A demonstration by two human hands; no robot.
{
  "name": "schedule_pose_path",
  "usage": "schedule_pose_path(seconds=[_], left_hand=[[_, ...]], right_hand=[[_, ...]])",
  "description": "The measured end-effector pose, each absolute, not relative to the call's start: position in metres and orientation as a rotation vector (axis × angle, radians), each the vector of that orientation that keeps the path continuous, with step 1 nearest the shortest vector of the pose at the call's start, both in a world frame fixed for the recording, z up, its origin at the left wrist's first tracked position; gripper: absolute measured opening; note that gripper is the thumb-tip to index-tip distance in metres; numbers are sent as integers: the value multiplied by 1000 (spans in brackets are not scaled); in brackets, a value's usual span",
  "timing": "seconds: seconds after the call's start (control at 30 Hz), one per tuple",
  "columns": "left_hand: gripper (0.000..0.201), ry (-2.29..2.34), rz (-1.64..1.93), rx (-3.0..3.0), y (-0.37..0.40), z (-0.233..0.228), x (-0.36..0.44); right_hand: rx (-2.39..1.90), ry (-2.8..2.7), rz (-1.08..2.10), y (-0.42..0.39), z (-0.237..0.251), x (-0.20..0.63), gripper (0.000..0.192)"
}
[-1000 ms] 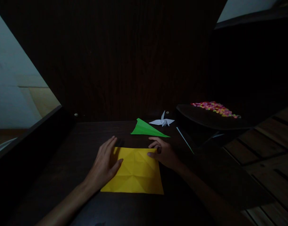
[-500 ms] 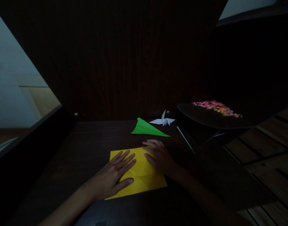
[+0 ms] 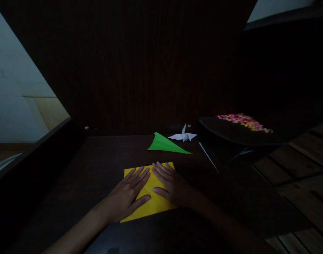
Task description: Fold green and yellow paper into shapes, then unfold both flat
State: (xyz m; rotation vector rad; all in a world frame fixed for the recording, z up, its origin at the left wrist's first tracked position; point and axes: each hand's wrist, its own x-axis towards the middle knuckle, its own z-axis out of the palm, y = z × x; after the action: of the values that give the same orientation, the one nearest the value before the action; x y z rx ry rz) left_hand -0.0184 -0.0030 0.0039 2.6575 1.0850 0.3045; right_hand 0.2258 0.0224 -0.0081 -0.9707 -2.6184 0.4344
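Note:
A sheet of yellow paper (image 3: 151, 208) lies flat on the dark wooden surface, partly covered by both hands. My left hand (image 3: 126, 197) rests on its left part, fingers stretched out and thumb apart. On the right part lies my right hand (image 3: 170, 185), palm down with the fingers extended. The fingertips of the two hands are close together near the sheet's far edge. Just beyond is a green paper plane (image 3: 165, 144), its narrow tip pointing right. A white origami crane (image 3: 184, 135) sits behind it.
A thin pale strip (image 3: 208, 157) lies right of the plane. On a dark rounded shelf (image 3: 225, 132) is a pile of small pink, red and yellow pieces (image 3: 243, 121). A tall dark panel (image 3: 140, 70) rises behind, and a low side board (image 3: 31, 148) borders the left.
My right hand has moved left and flattened onto the yellow paper, its fingers now near those of my left hand. My left hand stays almost in place.

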Motion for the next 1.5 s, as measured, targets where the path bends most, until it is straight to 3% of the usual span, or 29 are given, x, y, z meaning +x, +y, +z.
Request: schedule_pose_path(seconds=[0.17,0.4,0.57,0.9,1.17,1.5], left_hand=[[71,1143,331,2657,-5,3,-21],[87,1186,257,2641,0,-2,-32],[96,1221,225,2641,2,-1,-38],[98,1343,250,2663,7,-5,-47],[70,1136,248,2680,6,11,-40],[59,1056,187,2667,5,12,-37]], right_hand=[[-1052,-2663,471,25,-4,233,72],[-1084,-2675,595,36,0,253,109],[-1150,-2653,636,42,0,265,118],[-1298,-2450,529,49,5,269,103],[-1412,-2286,657,47,6,263,93],[-1252,-2007,836,45,6,255,93]])
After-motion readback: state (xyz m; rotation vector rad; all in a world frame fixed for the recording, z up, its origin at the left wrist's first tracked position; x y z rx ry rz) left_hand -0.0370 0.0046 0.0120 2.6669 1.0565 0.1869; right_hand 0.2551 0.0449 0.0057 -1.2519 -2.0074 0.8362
